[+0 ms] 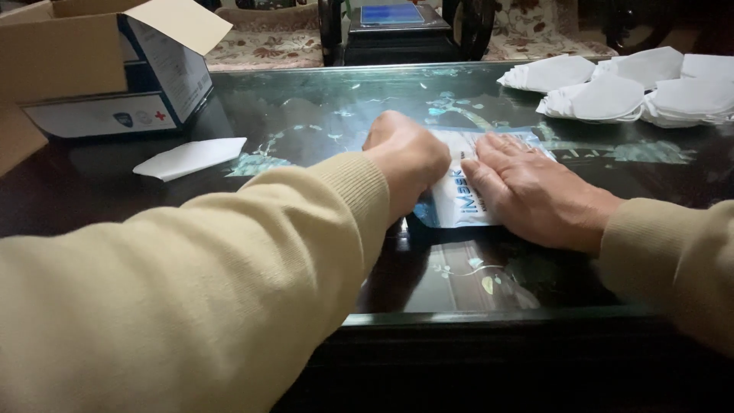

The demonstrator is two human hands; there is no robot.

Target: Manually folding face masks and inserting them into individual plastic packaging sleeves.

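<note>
A flat white and blue plastic mask packet (457, 200) lies on the dark glass tabletop (321, 115) in the middle. My left hand (405, 160) is curled into a fist and pinches the packet's left edge. Flat on top of the packet, fingers together, rests my right hand (527, 195), pressing it down. Both arms wear beige sleeves. A single folded white mask (191, 157) lies to the left, apart from my hands.
An open cardboard box (99, 69) with blue and white sides stands at the back left. A pile of several folded white masks (634, 88) sits at the back right. Beyond the table are a dark stand (394, 34) and floral cushions. The table's near edge (489, 315) runs below my hands.
</note>
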